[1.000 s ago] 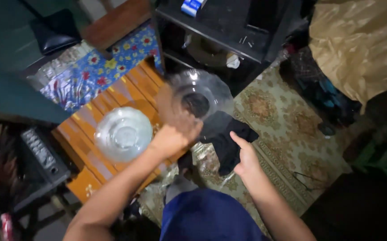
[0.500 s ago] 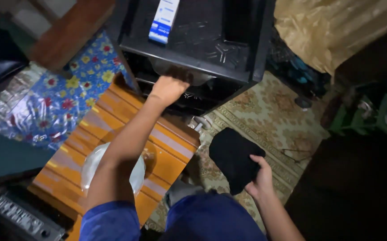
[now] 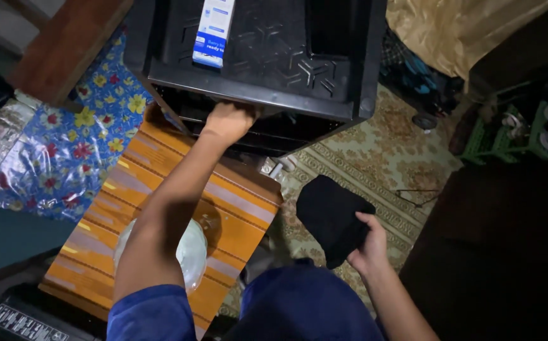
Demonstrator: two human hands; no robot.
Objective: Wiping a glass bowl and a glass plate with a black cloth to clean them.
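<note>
My left hand is stretched forward and tucked under the top board of the black shelf unit, reaching into the dark compartment below it. The board's edge hides the fingers, so I cannot tell whether the hand is curled around something or lying loose, and nothing inside the compartment reads clearly. My right hand hangs low near my lap, fingers closed on a black cloth, which droops over the patterned carpet.

A clear glass bowl sits on the orange striped counter, partly covered by my left forearm and well apart from the shelf opening. A blue-and-white box lies flat on top of the shelf unit, above the left hand.

As I judge it, the step in hand is work inside the shelf compartment, with the cloth kept ready. Any move of the left arm calls for a flat, straight path under the board and for lifting the forearm clear of the bowl beneath it. It has to be done by feel, since the gap is unlit.
</note>
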